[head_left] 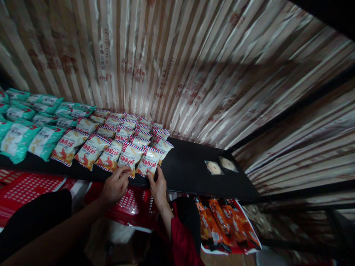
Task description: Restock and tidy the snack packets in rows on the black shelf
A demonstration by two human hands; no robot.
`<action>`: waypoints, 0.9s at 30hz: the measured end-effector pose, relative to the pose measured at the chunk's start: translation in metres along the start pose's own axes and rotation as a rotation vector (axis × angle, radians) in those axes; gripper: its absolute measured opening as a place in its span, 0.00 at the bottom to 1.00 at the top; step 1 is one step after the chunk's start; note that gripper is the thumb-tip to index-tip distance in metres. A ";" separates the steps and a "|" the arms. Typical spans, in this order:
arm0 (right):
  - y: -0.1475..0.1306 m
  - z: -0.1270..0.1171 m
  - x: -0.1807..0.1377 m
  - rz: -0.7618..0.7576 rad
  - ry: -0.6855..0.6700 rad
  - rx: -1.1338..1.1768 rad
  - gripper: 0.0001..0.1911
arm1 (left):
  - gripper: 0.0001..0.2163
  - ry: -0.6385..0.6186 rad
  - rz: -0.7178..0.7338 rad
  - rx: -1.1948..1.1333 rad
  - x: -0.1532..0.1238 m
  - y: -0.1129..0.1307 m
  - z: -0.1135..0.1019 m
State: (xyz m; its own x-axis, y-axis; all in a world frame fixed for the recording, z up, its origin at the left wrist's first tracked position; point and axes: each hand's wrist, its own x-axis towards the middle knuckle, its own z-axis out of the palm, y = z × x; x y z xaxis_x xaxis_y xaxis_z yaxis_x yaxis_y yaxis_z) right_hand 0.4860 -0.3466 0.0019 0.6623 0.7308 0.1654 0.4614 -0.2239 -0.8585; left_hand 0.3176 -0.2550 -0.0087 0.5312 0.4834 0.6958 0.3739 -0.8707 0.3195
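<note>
Rows of cream snack bags with red print and striped edges stand on a black shelf point(191, 170). The fingers of my left hand point(115, 186) are curled together at the lower edge of one front snack bag point(130, 157). My right hand point(158, 186) grips the front snack bag at the right end point(150, 159), thumb on its face and fingers at its right side. Just behind that, another snack bag point(165, 145) leans in the row. The undersides of both gripped bags are partly hidden by my fingers.
Teal snack bags point(18, 138) fill the shelf's left end. Two flat, clear-wrapped round items point(214, 168) lie toward its right end. Below are red baskets point(30, 188) and a container of orange packets point(224, 221). Striped sheeting point(138, 55) hangs behind; a dark bar point(291, 107) slants across the right.
</note>
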 end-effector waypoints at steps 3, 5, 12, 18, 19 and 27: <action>0.001 0.000 -0.001 -0.008 0.021 0.041 0.27 | 0.15 0.011 0.002 -0.007 0.003 0.001 0.000; 0.002 0.001 -0.001 0.001 0.027 0.042 0.26 | 0.15 0.023 0.007 -0.008 0.005 0.001 0.000; 0.006 0.000 -0.002 -0.058 0.059 -0.018 0.26 | 0.15 0.010 0.052 0.052 0.009 0.003 -0.002; 0.012 -0.015 0.020 0.011 0.268 -0.011 0.33 | 0.15 0.039 0.165 0.154 0.014 0.009 0.001; 0.013 -0.018 0.029 0.058 0.267 0.007 0.34 | 0.15 0.043 0.182 0.178 0.016 0.011 0.003; 0.008 -0.024 0.095 0.027 0.033 0.263 0.36 | 0.18 0.051 0.119 0.225 0.037 0.027 0.024</action>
State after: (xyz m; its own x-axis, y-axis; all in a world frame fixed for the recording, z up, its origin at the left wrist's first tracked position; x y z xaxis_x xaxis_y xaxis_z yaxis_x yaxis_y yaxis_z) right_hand 0.5668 -0.2947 0.0220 0.6928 0.7047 0.1529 0.2773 -0.0646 -0.9586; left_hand 0.3658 -0.2581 0.0103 0.5445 0.3682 0.7537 0.4739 -0.8764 0.0857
